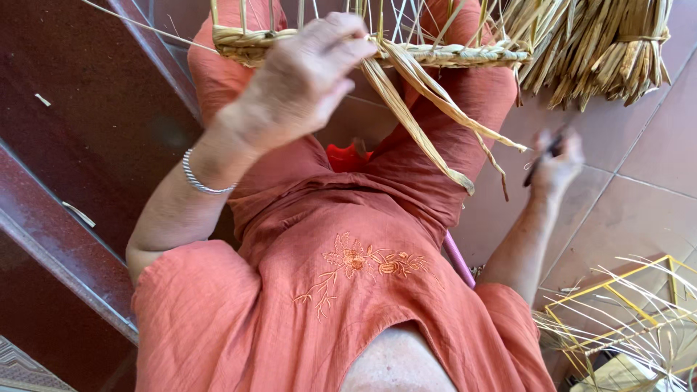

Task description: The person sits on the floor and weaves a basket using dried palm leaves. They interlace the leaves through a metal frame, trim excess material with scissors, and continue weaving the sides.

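Head cam, looking straight down at person's lap. Left hand (308,76) is up near top of frame, fingers curled & pinched on the loose straw strips (428,109) right where they leave the woven rim (450,52) of a half-made basket; grip is closed on the strips. Silver bangle (203,181) on that wrist. The basket sits across the knees, upright stakes poking up from the rim, out of frame at top. The strips hang from the pinch down & to the right, flat, pale yellow, ends loose over the right thigh.

Right hand (555,163) is lower, off to the right above the tiled floor (639,189), well apart from the basket. It's blurred; fingers wrapped shut round a thin dark tool (541,163), can't tell what kind. A thin strand seems to trail near it, too blurry to be sure.

Person wears an orange-red dress (327,290) w/ flower embroidery on front. Bundle of dry straw (595,43) lies top right on tiles, just beside the rim end. Yellow wire frame (617,290) w/ thin straw stalks bottom right. Dark red wooden step (65,145) on the left
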`<action>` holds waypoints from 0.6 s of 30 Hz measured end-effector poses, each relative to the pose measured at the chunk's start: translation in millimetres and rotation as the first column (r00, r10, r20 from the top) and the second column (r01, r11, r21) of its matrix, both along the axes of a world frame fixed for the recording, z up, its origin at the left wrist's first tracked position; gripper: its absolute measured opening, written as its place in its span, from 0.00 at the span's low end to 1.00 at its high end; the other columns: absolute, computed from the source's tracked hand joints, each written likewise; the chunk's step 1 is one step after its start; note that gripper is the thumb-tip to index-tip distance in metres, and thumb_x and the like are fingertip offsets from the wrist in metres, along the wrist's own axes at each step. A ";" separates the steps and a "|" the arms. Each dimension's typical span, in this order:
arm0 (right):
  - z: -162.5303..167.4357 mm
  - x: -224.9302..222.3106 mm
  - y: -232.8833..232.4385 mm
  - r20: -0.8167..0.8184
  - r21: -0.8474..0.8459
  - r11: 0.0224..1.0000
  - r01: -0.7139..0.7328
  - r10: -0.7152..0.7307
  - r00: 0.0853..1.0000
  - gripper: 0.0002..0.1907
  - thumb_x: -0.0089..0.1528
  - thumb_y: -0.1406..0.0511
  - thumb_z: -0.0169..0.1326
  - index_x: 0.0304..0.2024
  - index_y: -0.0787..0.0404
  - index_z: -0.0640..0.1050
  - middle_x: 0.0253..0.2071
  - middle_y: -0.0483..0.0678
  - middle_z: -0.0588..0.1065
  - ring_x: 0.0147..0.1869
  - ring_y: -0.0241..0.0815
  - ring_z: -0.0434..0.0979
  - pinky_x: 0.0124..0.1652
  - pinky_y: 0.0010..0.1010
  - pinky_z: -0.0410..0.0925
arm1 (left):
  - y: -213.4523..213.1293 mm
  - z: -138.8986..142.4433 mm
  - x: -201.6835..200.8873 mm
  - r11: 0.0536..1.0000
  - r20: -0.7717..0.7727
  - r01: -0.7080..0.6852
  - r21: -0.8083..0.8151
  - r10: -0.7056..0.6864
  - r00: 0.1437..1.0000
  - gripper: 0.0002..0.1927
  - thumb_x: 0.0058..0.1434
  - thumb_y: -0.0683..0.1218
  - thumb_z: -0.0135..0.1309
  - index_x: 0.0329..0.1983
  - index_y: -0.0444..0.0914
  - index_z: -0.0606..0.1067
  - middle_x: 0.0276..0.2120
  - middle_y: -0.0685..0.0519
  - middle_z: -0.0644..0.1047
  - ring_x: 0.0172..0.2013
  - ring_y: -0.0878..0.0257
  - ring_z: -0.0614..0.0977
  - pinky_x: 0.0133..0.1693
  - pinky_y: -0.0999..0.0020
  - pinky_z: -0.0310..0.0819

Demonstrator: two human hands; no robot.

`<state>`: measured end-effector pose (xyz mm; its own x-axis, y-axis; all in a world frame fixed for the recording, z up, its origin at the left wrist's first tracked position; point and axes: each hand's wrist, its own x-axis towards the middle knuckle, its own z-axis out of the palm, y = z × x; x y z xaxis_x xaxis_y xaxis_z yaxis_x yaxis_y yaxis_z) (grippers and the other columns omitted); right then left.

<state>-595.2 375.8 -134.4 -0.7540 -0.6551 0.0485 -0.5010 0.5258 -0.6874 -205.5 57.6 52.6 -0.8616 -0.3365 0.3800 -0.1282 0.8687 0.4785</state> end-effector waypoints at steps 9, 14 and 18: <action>-69.1 81.8 64.5 0.017 0.605 0.782 0.149 -0.200 0.980 0.32 0.46 0.52 0.73 0.46 0.63 0.81 0.38 0.58 0.80 0.41 0.56 0.81 0.40 0.44 0.73 | 28.9 -33.7 -27.1 0.927 0.010 -0.094 -0.362 0.105 0.994 0.22 0.64 0.38 0.61 0.61 0.29 0.70 0.55 0.44 0.72 0.54 0.55 0.76 0.53 0.60 0.73; -69.8 97.2 69.9 0.158 0.485 0.867 -0.115 0.042 0.986 0.18 0.55 0.57 0.67 0.39 0.62 0.79 0.34 0.54 0.78 0.37 0.50 0.78 0.38 0.41 0.70 | 22.8 -27.4 -32.3 0.990 0.027 -0.067 -0.126 0.071 0.997 0.21 0.62 0.34 0.60 0.58 0.28 0.71 0.48 0.45 0.76 0.46 0.53 0.78 0.50 0.61 0.78; -74.8 81.1 66.2 0.041 0.559 0.829 -0.035 0.014 0.999 0.11 0.59 0.62 0.64 0.31 0.64 0.77 0.29 0.52 0.75 0.31 0.47 0.73 0.33 0.39 0.68 | 7.0 -23.8 -38.0 0.979 -0.030 -0.106 0.176 0.113 0.993 0.18 0.66 0.31 0.53 0.59 0.29 0.69 0.42 0.46 0.79 0.44 0.51 0.83 0.45 0.58 0.80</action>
